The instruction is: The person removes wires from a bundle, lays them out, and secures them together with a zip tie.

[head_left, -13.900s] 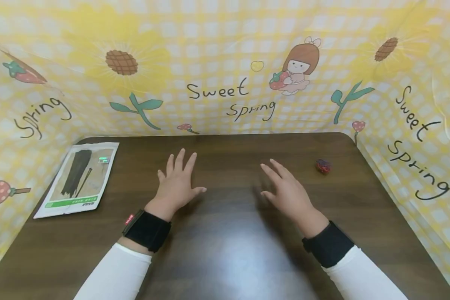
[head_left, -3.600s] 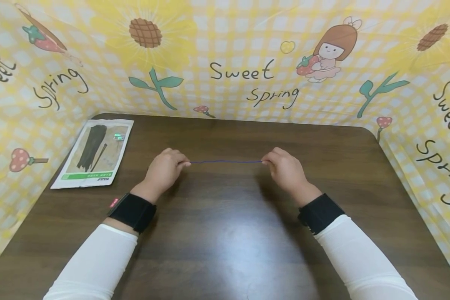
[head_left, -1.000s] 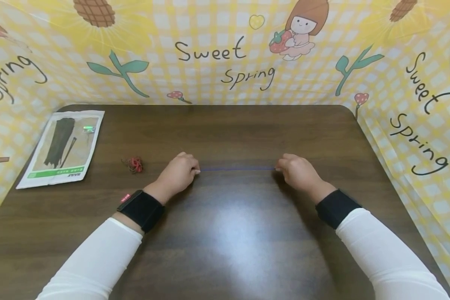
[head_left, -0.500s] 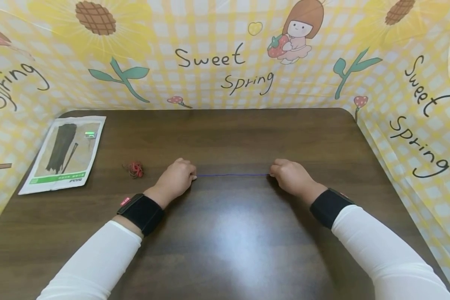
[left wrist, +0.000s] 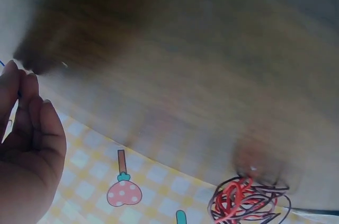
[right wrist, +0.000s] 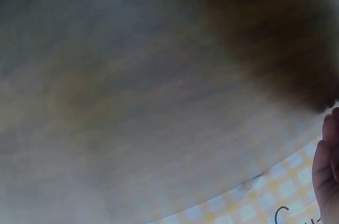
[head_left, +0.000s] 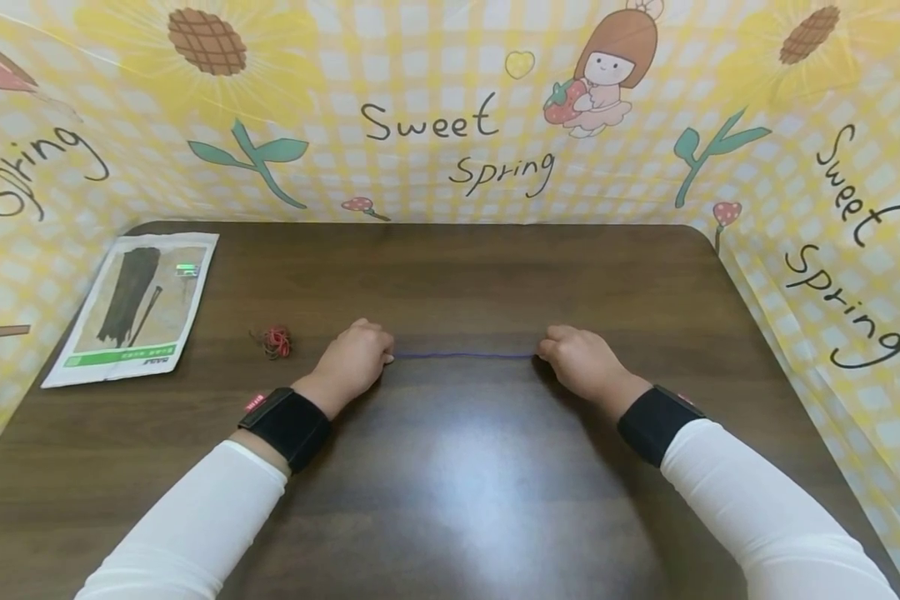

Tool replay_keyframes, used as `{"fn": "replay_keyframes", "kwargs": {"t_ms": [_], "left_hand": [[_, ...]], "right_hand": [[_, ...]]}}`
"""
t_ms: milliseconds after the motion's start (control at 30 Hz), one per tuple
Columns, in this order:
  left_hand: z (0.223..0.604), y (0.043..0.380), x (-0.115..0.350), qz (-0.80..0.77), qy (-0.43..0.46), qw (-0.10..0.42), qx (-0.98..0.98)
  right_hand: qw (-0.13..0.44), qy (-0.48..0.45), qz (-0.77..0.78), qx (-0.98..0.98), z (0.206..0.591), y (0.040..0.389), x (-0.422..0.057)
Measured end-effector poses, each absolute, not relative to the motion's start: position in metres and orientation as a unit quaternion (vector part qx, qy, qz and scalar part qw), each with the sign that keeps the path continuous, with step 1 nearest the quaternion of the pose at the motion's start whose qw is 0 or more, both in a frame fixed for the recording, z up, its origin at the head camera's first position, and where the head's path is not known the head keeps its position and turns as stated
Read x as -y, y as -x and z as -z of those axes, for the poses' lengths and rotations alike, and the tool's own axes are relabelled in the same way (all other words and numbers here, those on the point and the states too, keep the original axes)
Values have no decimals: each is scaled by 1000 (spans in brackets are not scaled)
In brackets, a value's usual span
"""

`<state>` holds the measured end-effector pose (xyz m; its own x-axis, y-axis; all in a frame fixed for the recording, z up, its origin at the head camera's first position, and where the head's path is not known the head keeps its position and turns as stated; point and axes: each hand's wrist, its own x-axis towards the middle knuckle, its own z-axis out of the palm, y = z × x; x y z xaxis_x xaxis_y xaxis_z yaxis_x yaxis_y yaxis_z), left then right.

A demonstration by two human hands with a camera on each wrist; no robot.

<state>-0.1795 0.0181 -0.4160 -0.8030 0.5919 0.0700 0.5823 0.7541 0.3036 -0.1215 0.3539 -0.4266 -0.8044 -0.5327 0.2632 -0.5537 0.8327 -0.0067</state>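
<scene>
A thin blue string (head_left: 465, 355) runs nearly straight from hand to hand, just above or along the dark table in the head view. My left hand (head_left: 352, 358) pinches its left end between thumb and fingertips; in the left wrist view a bit of blue shows beside the fingertips (left wrist: 10, 66). My right hand (head_left: 581, 358) pinches the other end, its fingertips turned inward. To the left of my left hand lies a tangled bundle of red and dark strings (head_left: 276, 342), its loops plain in the left wrist view.
A white packet (head_left: 138, 308) with a dark picture and a green band lies flat at the table's back left. Yellow checked cloth (head_left: 435, 50) stands round the back and sides of the wooden table (head_left: 465, 275).
Earliest, both hands were open and the bundle lay at right; now it lies at left and the hands hold the blue string. Over the last second the hands drew slightly closer together.
</scene>
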Motion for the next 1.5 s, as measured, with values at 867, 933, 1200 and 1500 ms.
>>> {"fn": "replay_keyframes", "kwargs": {"t_ms": [867, 933, 1200, 1500], "left_hand": [[418, 174, -21, -158, -307, 8, -938], [418, 174, -21, -159, -307, 9, -938], [417, 173, -19, -166, -303, 7, -939], [411, 170, -13, -160, -278, 16, -947]], "right_hand": [[159, -324, 75, 930, 421, 115, -345], [158, -323, 77, 930, 421, 115, -345], [161, -319, 73, 931, 421, 114, -346], [165, -271, -13, 948, 409, 106, -350]]}}
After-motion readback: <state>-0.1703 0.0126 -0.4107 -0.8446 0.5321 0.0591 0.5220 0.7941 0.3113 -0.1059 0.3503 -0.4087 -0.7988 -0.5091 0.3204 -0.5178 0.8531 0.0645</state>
